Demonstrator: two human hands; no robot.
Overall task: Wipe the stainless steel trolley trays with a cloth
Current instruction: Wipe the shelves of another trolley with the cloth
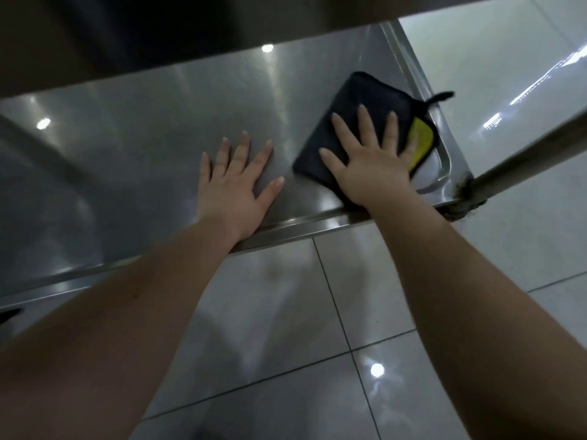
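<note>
The tray (133, 160) runs out past the left edge, and its far side is hidden behind the dark upper shelf (190, 68). On the tray's right end, the right hand (371, 166) covers the middle of the cloth (359, 96). At the tray's near right corner the post (524, 157) is cut off by the right edge, and the rough matter (464, 203) at its joint is too blurred to tell. Just off the tray's near rim, a dark shape (9, 314) is cut by the left edge.

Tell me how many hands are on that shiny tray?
2. The left hand lies flat on the bare tray; the right hand presses flat on the black-and-yellow cloth near the tray's right corner. No others seem hidden.
</note>
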